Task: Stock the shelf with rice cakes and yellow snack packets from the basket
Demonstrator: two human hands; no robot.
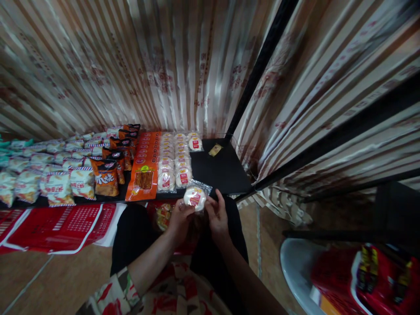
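Observation:
Both my hands hold one clear-wrapped round white cake with a red label [195, 196] at the front edge of a black shelf [223, 170]. My left hand [180, 217] grips its left side and my right hand [217, 215] pinches its right side. Just beyond it lie rows of the same round cakes [175, 159] on the shelf. Fingers of both hands are closed around the packet's wrapper.
Orange flat snack packs [145, 168], orange-brown bags [106, 177] and white-red snack bags [59, 186] fill the shelf to the left. A small yellow packet [215, 150] lies at the back. Red baskets [65, 225] sit lower left; a white stool with red goods [361, 273] stands lower right. Striped curtains hang behind.

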